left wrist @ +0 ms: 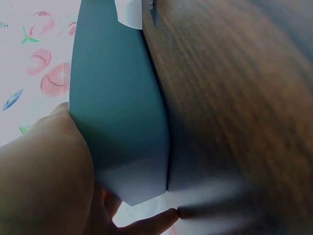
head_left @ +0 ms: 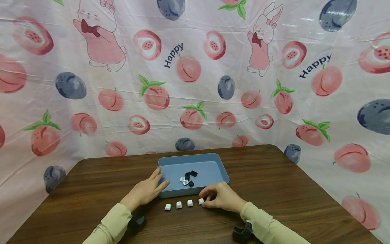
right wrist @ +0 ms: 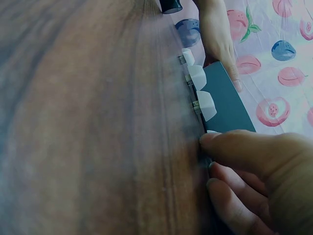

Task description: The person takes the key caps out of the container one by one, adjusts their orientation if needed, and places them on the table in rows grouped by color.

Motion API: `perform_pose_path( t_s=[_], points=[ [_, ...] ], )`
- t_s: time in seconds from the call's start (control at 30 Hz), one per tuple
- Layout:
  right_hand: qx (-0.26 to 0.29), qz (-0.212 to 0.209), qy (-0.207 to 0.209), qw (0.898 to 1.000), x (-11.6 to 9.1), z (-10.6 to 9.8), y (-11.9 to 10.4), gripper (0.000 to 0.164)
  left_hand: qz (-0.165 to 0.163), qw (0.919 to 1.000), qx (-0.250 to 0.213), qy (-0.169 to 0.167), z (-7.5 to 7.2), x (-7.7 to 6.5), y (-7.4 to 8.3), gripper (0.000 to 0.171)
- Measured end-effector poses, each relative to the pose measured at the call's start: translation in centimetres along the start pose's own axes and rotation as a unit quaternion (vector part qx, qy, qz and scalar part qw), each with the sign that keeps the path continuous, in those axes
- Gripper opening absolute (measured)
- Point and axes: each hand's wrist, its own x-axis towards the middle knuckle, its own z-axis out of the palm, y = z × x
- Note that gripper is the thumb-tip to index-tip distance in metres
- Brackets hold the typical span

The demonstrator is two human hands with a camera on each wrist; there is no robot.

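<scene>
Along the table in front of the blue tray, several white keycaps stand in a row. My right hand pinches the rightmost white keycap between thumb and fingers; the right wrist view shows only a sliver of it past the thumb. Farther along that row is another white keycap. My left hand rests at the tray's front left corner, its fingers extended and spread over the rim. From the left wrist, fingers reach down beside the tray's outer wall.
Inside the tray lie several loose keycaps, among them a black keycap and a white keycap. The wooden table runs back to a fruit-and-rabbit patterned curtain. A black wrist device sits below each sleeve.
</scene>
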Motion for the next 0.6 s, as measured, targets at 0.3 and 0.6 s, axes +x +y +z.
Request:
perform_pose_path(
  t_s=[0.3,0.6],
  points=[
    [0.024,-0.006,0.017,1.0,0.1,-0.3,-0.4,0.023,-0.001,1.0,-0.002,-0.002,0.0,0.1,0.0,0.074],
    [-0.028,-0.08,0.136,0.987,2.0,-0.4,-1.1,0.012,-0.005,1.0,-0.004,-0.004,0.0,-0.2,0.1,0.069]
  ],
)
